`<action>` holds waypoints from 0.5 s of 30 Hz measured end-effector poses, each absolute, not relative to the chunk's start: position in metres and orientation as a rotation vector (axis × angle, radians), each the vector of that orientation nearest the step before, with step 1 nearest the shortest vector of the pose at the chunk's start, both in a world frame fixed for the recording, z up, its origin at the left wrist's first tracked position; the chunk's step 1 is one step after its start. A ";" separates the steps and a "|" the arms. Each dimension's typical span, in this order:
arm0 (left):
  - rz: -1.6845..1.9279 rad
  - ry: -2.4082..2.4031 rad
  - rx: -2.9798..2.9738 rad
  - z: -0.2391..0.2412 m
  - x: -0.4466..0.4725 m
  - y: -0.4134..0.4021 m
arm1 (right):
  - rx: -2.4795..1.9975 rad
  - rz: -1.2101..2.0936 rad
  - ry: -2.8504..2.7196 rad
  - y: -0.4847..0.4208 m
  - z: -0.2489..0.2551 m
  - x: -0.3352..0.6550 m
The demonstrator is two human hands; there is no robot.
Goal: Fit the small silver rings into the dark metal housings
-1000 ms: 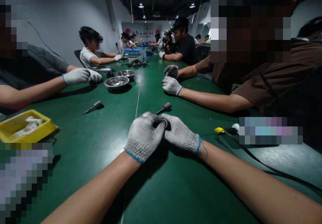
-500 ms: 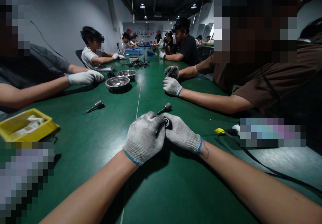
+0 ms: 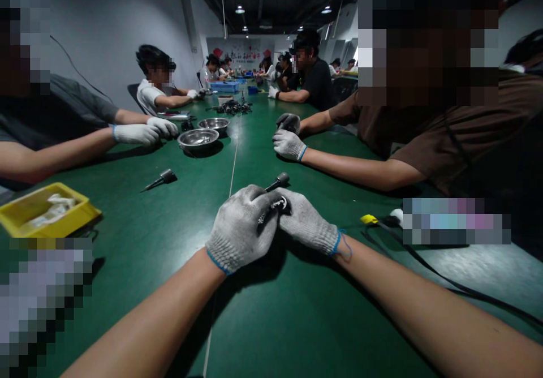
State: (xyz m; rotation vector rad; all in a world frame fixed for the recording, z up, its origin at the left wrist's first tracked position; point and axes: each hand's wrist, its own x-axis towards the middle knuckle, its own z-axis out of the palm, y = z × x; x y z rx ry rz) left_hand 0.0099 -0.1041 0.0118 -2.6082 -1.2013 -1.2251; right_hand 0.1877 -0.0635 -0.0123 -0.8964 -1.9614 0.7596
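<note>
My left hand (image 3: 244,228) and my right hand (image 3: 307,219), both in grey-white knit gloves with blue cuffs, meet fingertip to fingertip above the green table. Between them is a small round metal part (image 3: 284,202) with a bright rim and dark inside. The right fingers are closed around it, and the left fingertips pinch against it. Glints of metal show by the left fingers; fingers hide the rest. Just beyond lies a dark metal tool (image 3: 280,181) with a thick cylindrical head and thin shaft. A similar tool (image 3: 163,179) lies farther left.
Left stands a yellow bin (image 3: 51,211) with whitish things inside. Two metal bowls (image 3: 198,140) and a pile of dark parts (image 3: 233,106) are farther up the green table (image 3: 169,287). Black cable (image 3: 428,267) runs along the right. Gloved co-workers sit on both sides.
My left hand has turned slightly over the round part, and more shiny metal shows between the fingers. My right hand keeps its hold, nearly still.
</note>
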 end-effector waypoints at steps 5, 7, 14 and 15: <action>-1.550 -1.541 -2.523 0.005 0.019 -0.099 | -0.877 0.648 -1.841 -0.068 -0.022 0.185; -1.566 -1.608 -2.576 0.004 0.021 -0.096 | -0.889 0.639 -1.832 -0.069 -0.025 0.184; -1.626 -1.649 -2.694 0.004 0.017 -0.091 | -0.851 0.657 -1.876 -0.075 -0.024 0.183; -1.676 -1.684 -2.637 0.004 0.015 -0.090 | -0.853 0.664 -1.870 -0.076 -0.023 0.183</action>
